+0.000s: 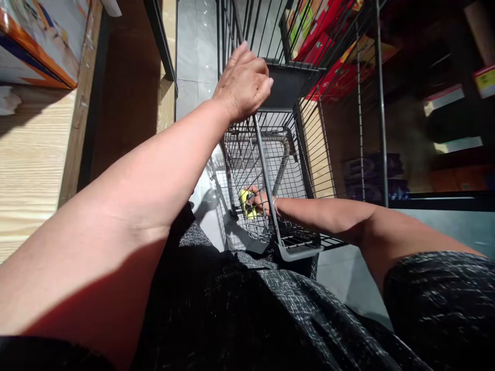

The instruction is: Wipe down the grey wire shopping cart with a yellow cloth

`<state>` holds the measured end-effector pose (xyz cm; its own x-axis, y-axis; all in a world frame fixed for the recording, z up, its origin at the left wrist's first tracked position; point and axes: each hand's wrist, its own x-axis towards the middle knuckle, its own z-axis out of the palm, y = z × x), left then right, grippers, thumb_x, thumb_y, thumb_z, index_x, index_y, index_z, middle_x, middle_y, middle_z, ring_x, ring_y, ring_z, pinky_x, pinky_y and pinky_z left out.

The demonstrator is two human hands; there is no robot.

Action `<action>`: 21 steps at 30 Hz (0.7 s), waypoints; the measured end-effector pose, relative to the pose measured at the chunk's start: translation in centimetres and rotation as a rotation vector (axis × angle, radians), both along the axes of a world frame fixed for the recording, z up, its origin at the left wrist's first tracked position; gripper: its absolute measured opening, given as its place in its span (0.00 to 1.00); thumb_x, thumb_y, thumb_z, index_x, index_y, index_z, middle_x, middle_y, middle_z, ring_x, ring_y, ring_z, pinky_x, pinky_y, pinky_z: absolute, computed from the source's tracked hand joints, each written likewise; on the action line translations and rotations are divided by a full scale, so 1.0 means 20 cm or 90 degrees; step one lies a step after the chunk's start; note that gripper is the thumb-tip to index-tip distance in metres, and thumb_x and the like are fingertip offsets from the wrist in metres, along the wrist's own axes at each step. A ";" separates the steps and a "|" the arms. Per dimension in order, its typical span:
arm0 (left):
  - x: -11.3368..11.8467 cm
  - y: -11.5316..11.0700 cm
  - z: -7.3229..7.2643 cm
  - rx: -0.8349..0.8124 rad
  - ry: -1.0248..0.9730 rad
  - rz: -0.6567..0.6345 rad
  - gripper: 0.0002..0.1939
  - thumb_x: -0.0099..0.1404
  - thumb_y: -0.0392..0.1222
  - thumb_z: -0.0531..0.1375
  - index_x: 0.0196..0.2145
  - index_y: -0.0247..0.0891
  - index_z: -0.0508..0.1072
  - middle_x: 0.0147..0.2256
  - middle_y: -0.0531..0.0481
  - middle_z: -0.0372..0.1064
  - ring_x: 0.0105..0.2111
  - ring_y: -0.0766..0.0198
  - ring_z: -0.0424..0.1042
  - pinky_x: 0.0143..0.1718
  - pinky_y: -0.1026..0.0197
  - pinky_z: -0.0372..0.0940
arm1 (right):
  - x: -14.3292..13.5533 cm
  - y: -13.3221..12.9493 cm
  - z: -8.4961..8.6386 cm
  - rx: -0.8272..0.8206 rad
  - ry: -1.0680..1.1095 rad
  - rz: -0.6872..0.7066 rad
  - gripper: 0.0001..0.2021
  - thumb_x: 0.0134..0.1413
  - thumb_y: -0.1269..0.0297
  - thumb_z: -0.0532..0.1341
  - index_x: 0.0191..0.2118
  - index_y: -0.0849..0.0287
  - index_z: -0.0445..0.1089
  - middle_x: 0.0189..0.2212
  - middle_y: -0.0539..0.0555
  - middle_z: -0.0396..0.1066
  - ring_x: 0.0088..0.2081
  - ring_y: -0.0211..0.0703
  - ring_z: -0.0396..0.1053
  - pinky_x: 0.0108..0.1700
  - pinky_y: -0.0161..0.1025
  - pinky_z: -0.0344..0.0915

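Note:
A dark wire shopping cart (pixel 265 167) stands in front of me. My left hand (pixel 245 82) is closed around the top rail of its near left side. Low in the cart, my right hand (pixel 260 201) has its fingers around a small yellow-green item (pixel 247 203) with dark parts, seen through the wires. The right forearm reaches in from the right, across the basket's near end. What exactly the yellow item is cannot be made out.
A wooden shelf (pixel 34 154) with an orange and white package (pixel 46 41) is at the left. Red packages (pixel 320 41) and dark shelves with price labels (pixel 485 81) line the right. Grey floor tiles (pixel 195 56) show beside the cart.

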<state>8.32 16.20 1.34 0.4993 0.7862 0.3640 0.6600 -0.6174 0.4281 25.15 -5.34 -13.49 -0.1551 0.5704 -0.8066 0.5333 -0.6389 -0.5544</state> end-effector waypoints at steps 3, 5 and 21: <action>-0.06 0.06 0.01 -0.042 -0.001 -0.002 0.26 0.73 0.59 0.42 0.42 0.57 0.79 0.54 0.61 0.72 0.60 0.58 0.56 0.69 0.45 0.45 | -0.04 0.10 0.19 -0.094 0.153 -0.159 0.33 0.53 0.79 0.58 0.64 0.48 0.56 0.37 0.49 0.71 0.31 0.39 0.70 0.35 0.41 0.76; -0.10 0.08 0.02 -0.087 -0.012 0.017 0.27 0.71 0.66 0.43 0.45 0.58 0.78 0.59 0.64 0.69 0.65 0.56 0.50 0.64 0.40 0.49 | -0.05 0.17 0.35 -0.071 0.234 -0.180 0.35 0.51 0.79 0.60 0.63 0.48 0.56 0.39 0.49 0.71 0.32 0.38 0.71 0.37 0.40 0.76; -0.24 -0.18 -0.04 -0.055 -0.152 -0.015 0.31 0.75 0.58 0.47 0.35 0.41 0.85 0.39 0.51 0.81 0.53 0.52 0.64 0.61 0.40 0.49 | -0.26 0.11 0.04 0.032 -0.022 0.179 0.35 0.51 0.77 0.68 0.64 0.61 0.57 0.54 0.58 0.68 0.51 0.46 0.67 0.56 0.46 0.69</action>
